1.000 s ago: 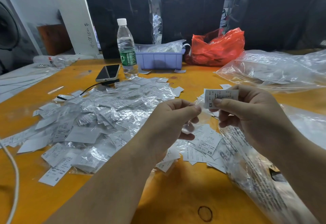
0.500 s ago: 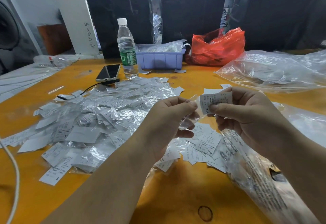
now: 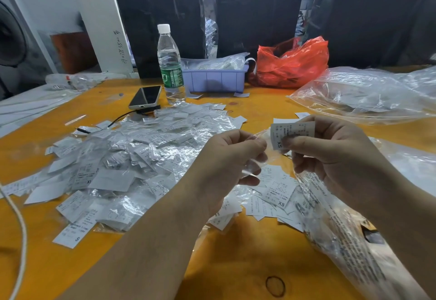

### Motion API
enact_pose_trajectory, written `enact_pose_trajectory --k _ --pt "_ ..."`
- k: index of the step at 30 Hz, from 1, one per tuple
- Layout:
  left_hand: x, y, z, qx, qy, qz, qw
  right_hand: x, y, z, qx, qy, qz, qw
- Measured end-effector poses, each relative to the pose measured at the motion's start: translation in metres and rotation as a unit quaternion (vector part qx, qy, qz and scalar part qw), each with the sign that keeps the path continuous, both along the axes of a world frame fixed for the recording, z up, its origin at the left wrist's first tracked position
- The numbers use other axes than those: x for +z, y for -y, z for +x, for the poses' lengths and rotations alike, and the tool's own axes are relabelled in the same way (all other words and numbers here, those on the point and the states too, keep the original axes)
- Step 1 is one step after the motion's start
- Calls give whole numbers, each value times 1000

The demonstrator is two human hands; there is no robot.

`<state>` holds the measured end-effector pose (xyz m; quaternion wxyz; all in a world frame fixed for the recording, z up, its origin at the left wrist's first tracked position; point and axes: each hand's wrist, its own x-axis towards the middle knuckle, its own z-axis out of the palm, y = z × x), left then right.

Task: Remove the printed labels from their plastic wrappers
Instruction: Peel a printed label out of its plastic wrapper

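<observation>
1. The right hand [image 3: 335,158] pinches a white label [image 3: 291,133] between thumb and fingers, above the middle of the table [image 3: 247,264]. The label is marked "XS" at its lower left corner.
2. The left hand [image 3: 226,160] is just left of the label, with fingers and thumb closed on a clear wrapper [image 3: 257,155]. The wrapper hangs down between the two hands. Whether the label's left end is inside the wrapper's mouth cannot be told.
3. Below the hands, bare labels [image 3: 276,193] lie in a small heap on the table, some also showing "XS".
4. A wide pile [image 3: 132,158] of wrapped labels spreads over the left half of the table.
5. A printed clear bag [image 3: 342,240] lies along the near right edge, under the right forearm.
6. A larger clear bag [image 3: 368,94] lies at the far right corner.
7. Along the far edge stand a bottle [image 3: 169,63], a blue tray [image 3: 215,79] holding more clear packets, and a red bag [image 3: 292,63].
8. A phone [image 3: 146,96] lies just left of the bottle, with a black cable [image 3: 118,120] running from it towards the pile.
9. A white cord [image 3: 20,229] crosses the near left corner.
</observation>
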<state>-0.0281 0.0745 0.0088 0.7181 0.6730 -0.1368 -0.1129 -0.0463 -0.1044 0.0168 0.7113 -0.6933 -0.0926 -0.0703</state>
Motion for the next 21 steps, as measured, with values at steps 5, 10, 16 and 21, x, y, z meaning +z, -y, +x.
enact_pose_trajectory --k 5,10,16,21 --pt "0 1 -1 9 -1 -8 1000 -1 1 0 23 -6 -18 1000" --pt "2 1 -3 16 8 -24 1000 -3 2 1 6 -4 -46 999" --pt "0 0 -3 18 24 -13 999 -3 0 0 34 -2 -70 997" --pt "1 1 -2 13 34 6 999 -1 -1 -2 70 -1 -96 993"
